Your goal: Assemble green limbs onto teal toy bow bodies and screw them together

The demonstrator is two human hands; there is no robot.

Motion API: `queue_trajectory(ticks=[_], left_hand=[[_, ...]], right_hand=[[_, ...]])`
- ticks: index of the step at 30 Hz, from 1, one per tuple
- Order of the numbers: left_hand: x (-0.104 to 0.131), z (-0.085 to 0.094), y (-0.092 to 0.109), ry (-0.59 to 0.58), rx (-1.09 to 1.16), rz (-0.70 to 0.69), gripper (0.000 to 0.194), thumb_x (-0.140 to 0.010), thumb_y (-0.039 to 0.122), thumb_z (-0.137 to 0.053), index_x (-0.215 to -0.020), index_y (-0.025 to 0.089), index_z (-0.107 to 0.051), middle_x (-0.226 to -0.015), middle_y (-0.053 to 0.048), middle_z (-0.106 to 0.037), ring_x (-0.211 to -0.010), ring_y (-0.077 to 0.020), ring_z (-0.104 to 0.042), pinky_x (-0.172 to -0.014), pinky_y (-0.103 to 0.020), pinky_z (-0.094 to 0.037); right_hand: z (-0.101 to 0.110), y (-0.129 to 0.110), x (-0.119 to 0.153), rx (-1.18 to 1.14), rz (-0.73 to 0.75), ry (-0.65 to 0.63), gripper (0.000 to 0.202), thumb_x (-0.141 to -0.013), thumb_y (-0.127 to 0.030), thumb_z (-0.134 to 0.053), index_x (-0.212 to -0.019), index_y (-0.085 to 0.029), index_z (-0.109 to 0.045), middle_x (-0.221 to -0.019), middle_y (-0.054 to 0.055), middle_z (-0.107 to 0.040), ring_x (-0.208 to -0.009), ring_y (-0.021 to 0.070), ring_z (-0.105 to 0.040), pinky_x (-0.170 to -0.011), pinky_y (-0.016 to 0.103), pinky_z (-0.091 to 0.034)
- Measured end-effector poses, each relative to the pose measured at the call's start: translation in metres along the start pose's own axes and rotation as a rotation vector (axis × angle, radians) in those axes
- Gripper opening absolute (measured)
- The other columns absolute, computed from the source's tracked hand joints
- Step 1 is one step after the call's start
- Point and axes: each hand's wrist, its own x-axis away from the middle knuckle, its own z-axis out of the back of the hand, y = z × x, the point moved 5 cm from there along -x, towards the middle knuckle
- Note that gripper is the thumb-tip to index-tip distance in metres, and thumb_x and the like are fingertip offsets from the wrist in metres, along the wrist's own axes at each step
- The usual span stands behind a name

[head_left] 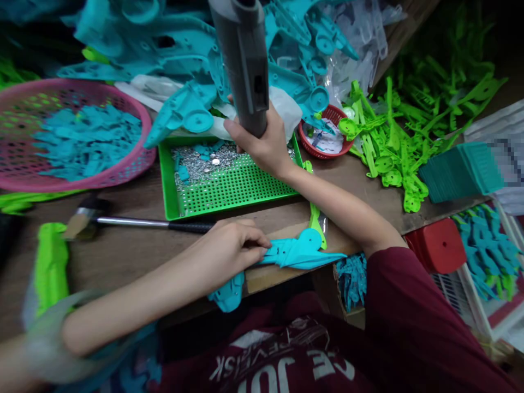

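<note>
My right hand [264,142] is wrapped round the thick grey body of what looks like a power screwdriver [245,65], held upright above a green tray [233,191]. Its working tip is out of sight. Small metal screws [208,166] and a few turquoise bits lie in the tray. Lower down, my left hand [239,245] pinches the left end of a turquoise plastic part [290,252] at the bench's front edge. Another turquoise piece [229,293] pokes out below that hand. A lime-green strip [315,221] lies just behind the held part.
A hammer [135,221] lies left of my left hand. A pink basket [149,136] of turquoise pieces stands at left, a small red basket [327,154] behind my right forearm. Large turquoise parts [184,49] and green parts [393,142] are heaped behind. A red stool-like block [440,245] is at right.
</note>
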Motion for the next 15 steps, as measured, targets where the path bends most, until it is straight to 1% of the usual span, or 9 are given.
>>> queue_trajectory(ticks=[4,7,9,12,15], left_hand=[[0.000,-0.007,-0.002,0.050,0.038,0.035,0.015,-0.080,0.018,-0.063,-0.080,0.022,-0.078,-0.082,-0.001,-0.075,-0.076,-0.0170,-0.070,-0.071,-0.028,-0.053],[0.007,-0.012,0.003,0.172,-0.013,-0.060,0.018,-0.086,0.021,-0.060,-0.084,0.021,-0.078,-0.081,-0.002,-0.074,-0.074,-0.0170,-0.069,-0.067,-0.028,-0.053],[0.014,-0.016,0.008,0.273,-0.084,-0.142,0.021,-0.092,0.021,-0.056,-0.089,0.021,-0.077,-0.081,-0.003,-0.074,-0.073,-0.0171,-0.069,-0.066,-0.028,-0.053],[0.026,-0.026,0.015,0.391,-0.231,-0.210,0.025,-0.099,0.021,-0.049,-0.094,0.020,-0.073,-0.081,-0.003,-0.074,-0.073,-0.0162,-0.070,-0.063,-0.027,-0.052],[0.043,-0.038,0.026,0.530,-0.521,-0.285,0.027,-0.101,0.015,-0.045,-0.098,0.019,-0.072,-0.081,-0.003,-0.076,-0.072,-0.0169,-0.070,-0.062,-0.028,-0.051]], right_hand=[[0.000,-0.003,0.000,-0.002,0.020,-0.001,0.043,-0.083,-0.062,-0.069,-0.103,-0.027,-0.055,-0.074,-0.007,-0.057,-0.074,0.0137,-0.067,-0.073,0.030,-0.059],[0.000,-0.004,-0.001,0.016,0.017,-0.010,0.044,-0.083,-0.064,-0.068,-0.103,-0.027,-0.055,-0.075,-0.007,-0.059,-0.073,0.0131,-0.067,-0.073,0.029,-0.059],[0.000,-0.006,-0.001,0.026,0.019,-0.014,0.045,-0.084,-0.065,-0.066,-0.104,-0.027,-0.054,-0.075,-0.007,-0.059,-0.072,0.0129,-0.067,-0.074,0.030,-0.059],[0.001,-0.008,-0.001,0.017,0.035,-0.017,0.045,-0.085,-0.064,-0.065,-0.106,-0.026,-0.054,-0.076,-0.007,-0.060,-0.073,0.0129,-0.067,-0.076,0.030,-0.058],[0.001,-0.007,0.000,0.001,0.040,-0.019,0.042,-0.085,-0.062,-0.066,-0.105,-0.026,-0.054,-0.075,-0.007,-0.060,-0.072,0.0130,-0.067,-0.074,0.029,-0.058]])
